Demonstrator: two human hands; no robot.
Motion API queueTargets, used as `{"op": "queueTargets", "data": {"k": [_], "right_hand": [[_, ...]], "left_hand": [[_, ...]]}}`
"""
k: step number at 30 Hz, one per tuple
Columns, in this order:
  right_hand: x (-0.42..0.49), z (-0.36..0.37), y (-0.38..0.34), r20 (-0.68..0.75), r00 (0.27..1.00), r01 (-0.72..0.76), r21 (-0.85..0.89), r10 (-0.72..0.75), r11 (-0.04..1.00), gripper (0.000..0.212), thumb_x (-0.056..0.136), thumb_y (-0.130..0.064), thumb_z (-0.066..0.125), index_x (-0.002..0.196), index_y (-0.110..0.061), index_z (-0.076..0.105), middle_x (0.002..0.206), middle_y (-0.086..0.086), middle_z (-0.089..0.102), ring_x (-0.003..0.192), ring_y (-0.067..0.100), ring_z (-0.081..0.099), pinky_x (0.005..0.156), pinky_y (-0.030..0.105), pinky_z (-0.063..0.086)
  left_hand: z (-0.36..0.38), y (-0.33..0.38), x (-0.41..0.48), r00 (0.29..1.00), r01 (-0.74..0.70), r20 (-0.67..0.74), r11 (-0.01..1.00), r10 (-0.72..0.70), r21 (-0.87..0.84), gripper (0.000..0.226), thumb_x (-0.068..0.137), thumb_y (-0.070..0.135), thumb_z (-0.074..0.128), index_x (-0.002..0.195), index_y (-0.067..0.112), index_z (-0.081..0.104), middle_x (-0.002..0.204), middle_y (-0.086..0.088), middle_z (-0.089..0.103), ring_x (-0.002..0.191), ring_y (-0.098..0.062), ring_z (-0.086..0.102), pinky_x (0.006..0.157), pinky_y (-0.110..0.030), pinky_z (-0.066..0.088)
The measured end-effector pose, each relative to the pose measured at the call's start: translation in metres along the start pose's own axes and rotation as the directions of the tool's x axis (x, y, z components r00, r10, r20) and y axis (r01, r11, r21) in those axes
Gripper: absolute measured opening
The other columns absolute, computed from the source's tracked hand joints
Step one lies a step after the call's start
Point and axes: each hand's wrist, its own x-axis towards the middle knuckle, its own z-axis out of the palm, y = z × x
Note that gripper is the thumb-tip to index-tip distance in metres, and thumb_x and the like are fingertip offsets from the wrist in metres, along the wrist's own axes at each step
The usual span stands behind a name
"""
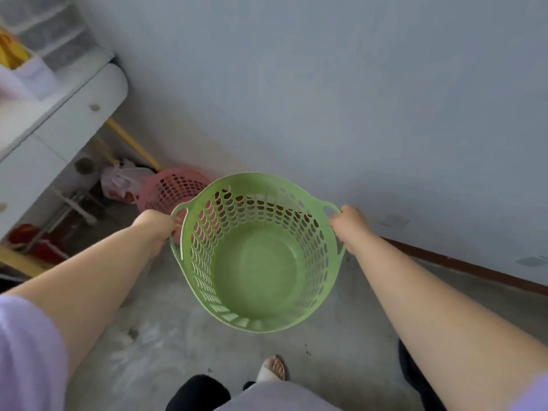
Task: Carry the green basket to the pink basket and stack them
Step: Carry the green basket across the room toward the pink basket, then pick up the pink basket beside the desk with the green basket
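Head view, looking down at the floor near a wall.

Green basket [258, 256]: round, perforated sides, solid bottom, nothing inside. Held upright in the air in front of the body, mouth toward the camera, tilted slightly. It is above the grey floor [184, 336], not resting on it.

Left hand [157, 225]: closed around the basket's left handle loop, fingers curled through the slot. Forearm bare, lilac sleeve at the lower left corner.

Right hand [351, 225]: closed on the right handle, fingers wrapped over the rim edge. Forearm bare.

Pink basket [175, 188]: on the floor by the wall, beyond and to the left of the green basket. Same perforated pattern. The green basket's far-left rim overlaps it in this view, so only its upper left part shows. Cannot tell whether the two touch; the green one is clearly not seated inside it.

Surroundings: a plastic bag [121, 179], white with red, lies just left of the pink basket. A yellow pole [130, 140] leans toward the wall behind it. A white cabinet [56, 120] occupies the left side, with red items beneath it, blurred. A dark baseboard [462, 262] runs along the wall at right.

One foot in a light sandal [274, 369] shows at the bottom, on the floor below the green basket.
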Motion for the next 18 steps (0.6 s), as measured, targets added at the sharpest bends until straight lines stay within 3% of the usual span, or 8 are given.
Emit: {"op": "queueTargets", "data": {"k": [3,5,9,12,14,18], "right_hand": [[0.032,0.017,-0.011,0.006,0.999,-0.052,0.031,0.052,0.998,0.016,0.089,-0.008,0.044,0.082,-0.006,0.058,0.082,0.016,0.058,0.073,0.031,0.059,0.064,0.041,0.052],[0.050,0.029,-0.014,0.030,0.996,-0.087,0.053,0.086,0.995,0.021,0.090,-0.006,0.041,0.089,-0.002,0.061,0.087,0.021,0.061,0.080,0.035,0.062,0.076,0.050,0.055],[0.082,0.058,-0.020,0.028,0.978,-0.210,0.141,0.208,0.968,0.027,0.088,-0.001,0.037,0.068,-0.007,0.053,0.065,0.018,0.054,0.061,0.031,0.056,0.066,0.047,0.052],[0.099,0.077,-0.023,-0.011,0.942,-0.321,0.257,0.335,0.912,0.027,0.088,0.000,0.041,0.066,-0.008,0.054,0.062,0.015,0.052,0.053,0.027,0.050,0.060,0.042,0.048],[0.108,0.088,-0.023,-0.013,0.927,-0.355,0.282,0.374,0.891,0.026,0.085,0.008,0.043,0.068,-0.006,0.056,0.063,0.016,0.053,0.056,0.026,0.051,0.066,0.044,0.049],[0.134,0.121,-0.020,-0.022,0.911,-0.377,0.362,0.412,0.853,0.031,0.082,0.011,0.050,0.067,-0.016,0.051,0.066,0.011,0.058,0.056,0.025,0.054,0.073,0.046,0.050]], "left_hand": [[0.011,0.014,0.046,0.999,-0.009,0.048,0.998,0.006,0.058,0.016,0.087,-0.008,0.046,0.090,-0.005,0.062,0.084,-0.014,0.061,0.080,-0.028,0.058,0.094,-0.046,0.051],[0.017,0.021,0.071,0.996,-0.025,0.090,0.994,0.016,0.105,0.017,0.089,-0.005,0.046,0.094,0.000,0.062,0.086,-0.014,0.061,0.084,-0.029,0.058,0.090,-0.047,0.053],[0.027,0.036,0.126,0.990,-0.031,0.144,0.983,0.005,0.179,0.020,0.090,0.000,0.048,0.098,0.009,0.064,0.085,-0.011,0.065,0.088,-0.032,0.065,0.083,-0.048,0.056],[0.033,0.048,0.170,0.985,-0.041,0.172,0.971,0.000,0.236,0.026,0.089,0.004,0.052,0.106,0.015,0.068,0.089,-0.007,0.069,0.089,-0.029,0.068,0.074,-0.043,0.058],[0.038,0.055,0.190,0.978,-0.093,0.205,0.950,0.032,0.297,0.031,0.088,0.005,0.056,0.114,0.016,0.067,0.092,-0.004,0.070,0.081,-0.023,0.067,0.066,-0.034,0.056],[0.060,0.059,0.238,0.967,-0.186,0.238,0.882,0.088,0.433,0.033,0.085,0.006,0.060,0.116,0.017,0.068,0.083,0.001,0.067,0.071,-0.017,0.063,0.073,-0.031,0.054]]}}
